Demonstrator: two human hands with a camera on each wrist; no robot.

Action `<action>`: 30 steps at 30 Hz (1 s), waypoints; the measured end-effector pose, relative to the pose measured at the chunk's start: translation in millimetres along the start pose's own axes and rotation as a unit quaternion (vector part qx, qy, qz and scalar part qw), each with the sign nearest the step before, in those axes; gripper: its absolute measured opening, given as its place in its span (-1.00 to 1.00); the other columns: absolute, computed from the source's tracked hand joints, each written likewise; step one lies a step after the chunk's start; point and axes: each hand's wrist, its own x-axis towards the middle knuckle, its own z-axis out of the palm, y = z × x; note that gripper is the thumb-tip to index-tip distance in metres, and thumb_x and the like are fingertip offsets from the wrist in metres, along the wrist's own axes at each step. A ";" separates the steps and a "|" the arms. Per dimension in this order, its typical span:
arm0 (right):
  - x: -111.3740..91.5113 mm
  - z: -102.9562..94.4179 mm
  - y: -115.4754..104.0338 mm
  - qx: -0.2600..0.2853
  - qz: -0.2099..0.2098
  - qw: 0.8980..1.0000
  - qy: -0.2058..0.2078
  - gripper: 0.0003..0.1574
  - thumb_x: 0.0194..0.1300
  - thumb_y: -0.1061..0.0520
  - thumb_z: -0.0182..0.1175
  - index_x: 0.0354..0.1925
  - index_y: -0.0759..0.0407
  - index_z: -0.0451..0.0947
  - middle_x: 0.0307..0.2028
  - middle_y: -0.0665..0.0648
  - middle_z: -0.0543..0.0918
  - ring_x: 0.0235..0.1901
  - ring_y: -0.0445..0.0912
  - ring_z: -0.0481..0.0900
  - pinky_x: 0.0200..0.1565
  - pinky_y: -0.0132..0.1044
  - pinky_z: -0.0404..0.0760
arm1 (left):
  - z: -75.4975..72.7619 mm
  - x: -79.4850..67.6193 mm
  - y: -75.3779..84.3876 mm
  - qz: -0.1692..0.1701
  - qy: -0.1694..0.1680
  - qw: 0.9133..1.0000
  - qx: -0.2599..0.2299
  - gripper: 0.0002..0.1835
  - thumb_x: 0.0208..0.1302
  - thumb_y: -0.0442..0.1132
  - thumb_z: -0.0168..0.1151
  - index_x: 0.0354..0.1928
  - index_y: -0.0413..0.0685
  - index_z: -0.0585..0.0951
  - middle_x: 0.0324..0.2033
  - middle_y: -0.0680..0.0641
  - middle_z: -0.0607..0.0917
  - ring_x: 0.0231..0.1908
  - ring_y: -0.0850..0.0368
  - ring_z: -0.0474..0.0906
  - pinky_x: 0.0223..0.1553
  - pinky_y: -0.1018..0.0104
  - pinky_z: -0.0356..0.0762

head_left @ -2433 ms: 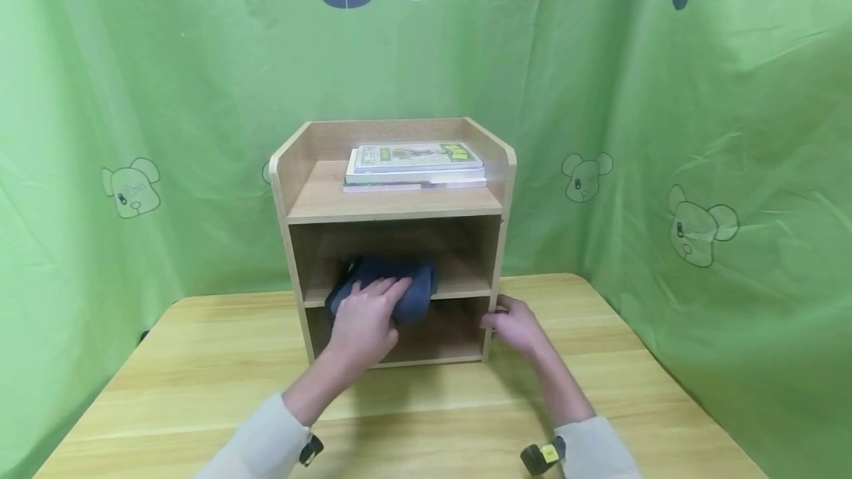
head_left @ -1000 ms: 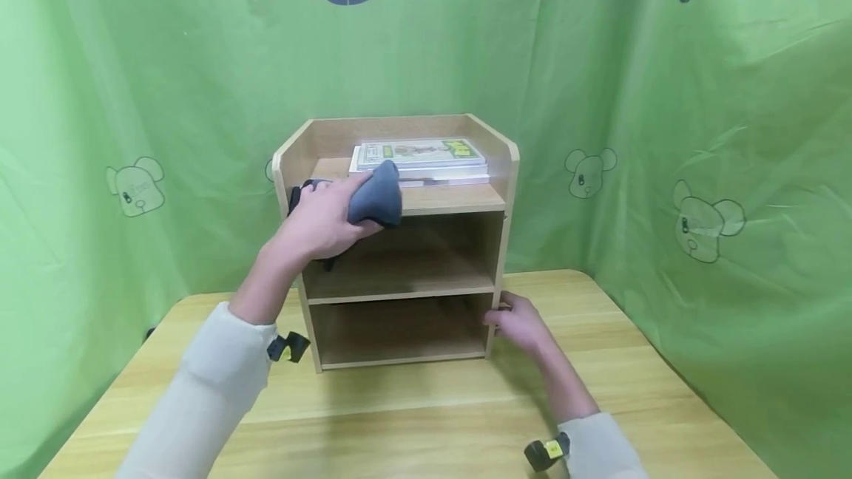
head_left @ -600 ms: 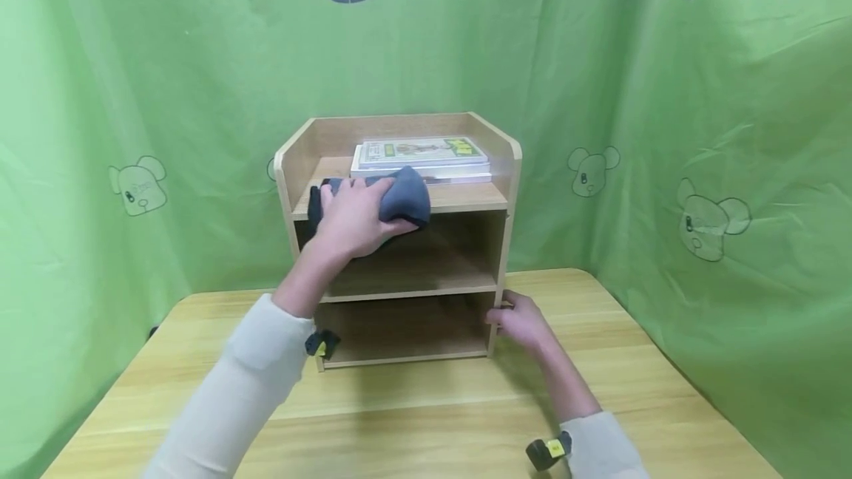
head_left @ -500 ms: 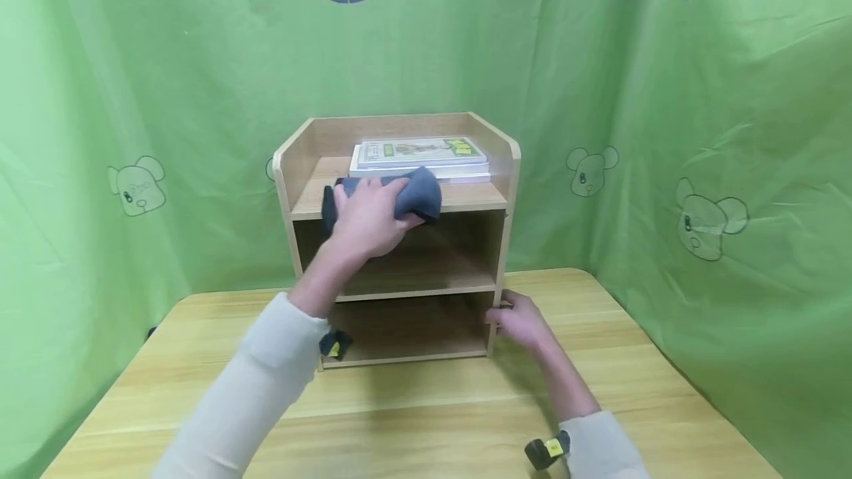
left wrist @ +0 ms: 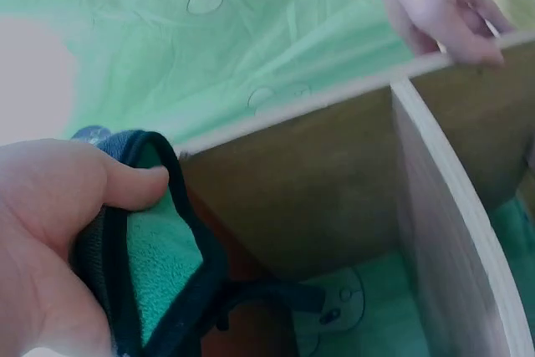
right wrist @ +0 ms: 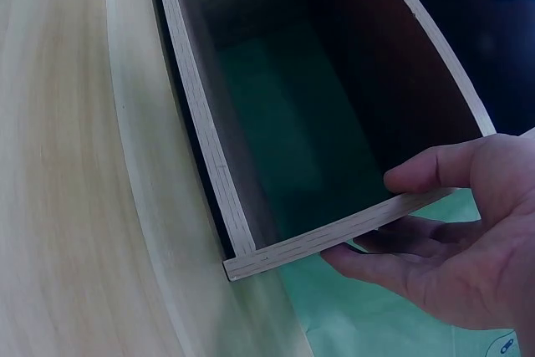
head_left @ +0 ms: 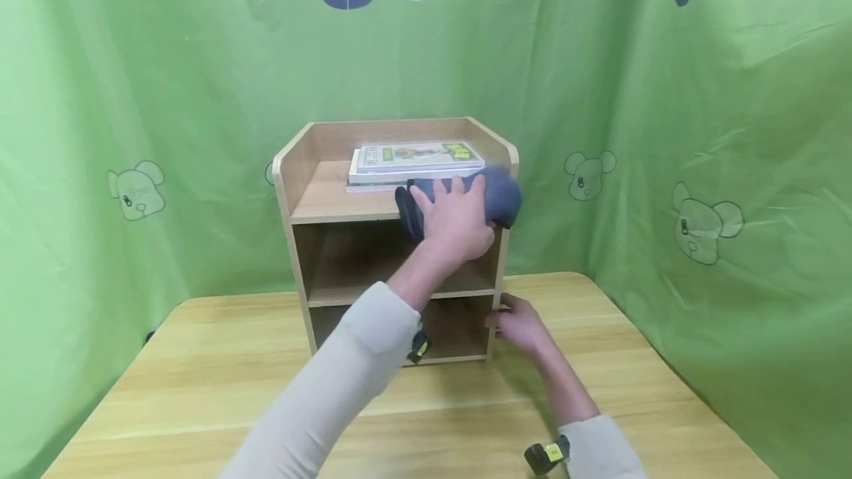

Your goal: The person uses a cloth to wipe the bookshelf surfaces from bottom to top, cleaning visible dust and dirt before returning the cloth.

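Gripping the blue cloth (head_left: 504, 194) between thumb and fingers, L hand (head_left: 458, 224) has it at the front right end of the top board (head_left: 329, 204), right of frame centre, in front of the book stack (head_left: 416, 157); can't tell how hard it's pressing. R hand (head_left: 521, 325), lower right, pinches the shelf unit (head_left: 302, 165) by its right side panel (right wrist: 292, 247), thumb inside the bottom compartment, fingers outside. Step's prob. wiping that front edge, w/ R hand steadying. Next move likely calls for light pressure round the corner, cloth bunched, books undisturbed.
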 end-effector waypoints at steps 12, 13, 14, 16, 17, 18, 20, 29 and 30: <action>3.3 3.1 1.0 0.010 0.005 1.000 -0.005 -0.23 0.14 0.30 0.15 0.32 0.40 0.20 0.09 0.48 0.49 -0.03 0.16 0.57 -0.02 -0.04 0.58 | -2.7 6.4 -6.9 0.014 -0.003 1.000 0.004 -0.33 0.19 0.02 0.11 0.38 0.25 0.26 0.30 -0.03 0.38 0.34 -0.24 0.12 0.26 -0.38 -0.18; 2.9 2.8 1.3 0.007 0.002 1.000 -0.008 -0.24 0.15 0.30 0.14 0.32 0.42 0.19 0.09 0.49 0.48 -0.03 0.17 0.57 -0.01 -0.03 0.57 | -3.3 6.5 -9.5 0.017 -0.007 1.000 0.000 -0.34 0.20 0.00 0.07 0.39 0.25 0.26 0.31 -0.02 0.37 0.35 -0.23 0.11 0.26 -0.38 -0.18; 2.6 2.8 1.7 0.006 0.000 1.000 -0.008 -0.25 0.16 0.30 0.13 0.31 0.43 0.20 0.08 0.49 0.49 -0.03 0.18 0.57 -0.01 -0.03 0.58 | -4.2 6.2 -12.4 0.020 -0.010 1.000 -0.004 -0.35 0.20 -0.03 0.05 0.39 0.25 0.25 0.32 -0.01 0.37 0.35 -0.22 0.12 0.27 -0.37 -0.19; 2.1 2.7 2.3 0.003 -0.005 1.000 -0.010 -0.27 0.16 0.29 0.14 0.29 0.45 0.22 0.07 0.49 0.50 -0.04 0.19 0.58 -0.02 -0.02 0.58 | -6.5 5.4 -19.2 0.025 -0.014 0.999 -0.015 -0.34 0.19 -0.07 0.03 0.39 0.25 0.25 0.32 0.01 0.36 0.35 -0.19 0.13 0.28 -0.36 -0.21; 1.8 2.7 2.4 0.000 -0.009 1.000 -0.011 -0.28 0.17 0.29 0.13 0.28 0.46 0.22 0.07 0.50 0.49 -0.04 0.20 0.58 -0.01 -0.02 0.57 | -7.9 4.7 -23.1 0.027 -0.014 0.999 -0.023 -0.34 0.17 -0.09 0.03 0.39 0.25 0.27 0.32 0.03 0.37 0.34 -0.18 0.15 0.28 -0.35 -0.22; 1.5 2.7 2.4 -0.001 -0.012 1.000 -0.014 -0.28 0.17 0.29 0.13 0.28 0.47 0.21 0.07 0.52 0.48 -0.03 0.22 0.57 -0.01 0.00 0.57 | -9.4 4.0 -27.4 0.029 -0.014 0.999 -0.031 -0.33 0.15 -0.12 0.03 0.38 0.26 0.28 0.31 0.04 0.38 0.33 -0.16 0.17 0.29 -0.34 -0.23; 1.3 2.9 2.3 -0.004 -0.014 1.000 -0.013 -0.27 0.16 0.28 0.14 0.27 0.47 0.22 0.07 0.52 0.48 -0.03 0.23 0.57 0.00 0.00 0.57 | -11.9 1.8 -36.8 0.032 -0.014 0.998 -0.049 -0.32 0.11 -0.15 0.05 0.37 0.27 0.30 0.30 0.07 0.40 0.32 -0.12 0.18 0.30 -0.32 -0.26; 2.8 1.6 4.3 -0.027 -0.006 1.000 -0.002 -0.21 0.13 0.24 0.19 0.29 0.45 0.20 0.03 0.46 0.53 -0.06 0.18 0.59 -0.03 -0.04 0.58 | -18.1 -13.8 -87.2 0.034 0.011 0.996 -0.077 -0.35 0.03 -0.22 0.10 0.28 0.22 0.41 0.21 0.12 0.50 0.25 -0.05 0.27 0.31 -0.29 -0.30; 2.8 1.4 4.6 -0.027 -0.005 1.000 -0.002 -0.21 0.12 0.24 0.20 0.29 0.45 0.20 0.03 0.45 0.53 -0.05 0.18 0.58 -0.02 -0.03 0.58 | -19.7 -15.7 -93.2 0.032 0.011 0.996 -0.078 -0.35 0.03 -0.22 0.10 0.28 0.21 0.42 0.20 0.12 0.50 0.24 -0.04 0.27 0.31 -0.28 -0.30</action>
